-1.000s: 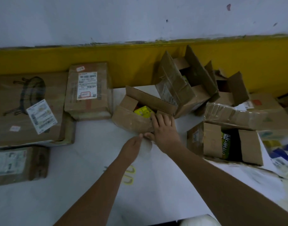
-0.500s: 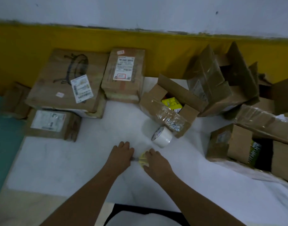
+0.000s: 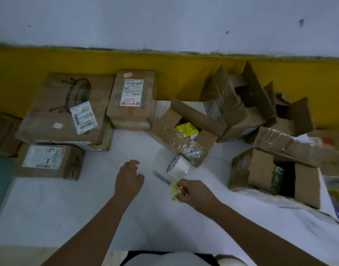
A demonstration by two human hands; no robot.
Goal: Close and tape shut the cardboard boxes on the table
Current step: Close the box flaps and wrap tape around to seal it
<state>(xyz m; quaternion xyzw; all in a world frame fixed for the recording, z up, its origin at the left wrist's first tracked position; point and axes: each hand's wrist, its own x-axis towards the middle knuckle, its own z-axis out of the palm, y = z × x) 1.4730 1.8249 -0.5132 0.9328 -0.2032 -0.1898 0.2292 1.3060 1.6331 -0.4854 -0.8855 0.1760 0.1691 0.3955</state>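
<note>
So here's what we've got. The right hand has its fingers curled round the yellow plastic handles of a small pair of scissors. The grey blades poke up and to the left, low over the white table top. The left hand is near the blade tips, holding nothing, fingers loosely bent. We honestly can't tell if it's resting on the table or hanging just above it, since the picture's a bit smeary there.

Just behind the scissors there's a white roll of packing tape standing on its edge, right up against the near corner of a small open brown cardboard box. That one has its flaps up, a yellow packet showing inside and a crinkly strip of clear tape across the front flap.

Off to the right is a second open cardboard box with a green packet standing in it. Behind both, a heap of opened boxes leans at the yellow wall band.

On the left we count three closed ones: a big flat box with a pan drawing, a labelled box beside it and a smaller labelled box in front.
</note>
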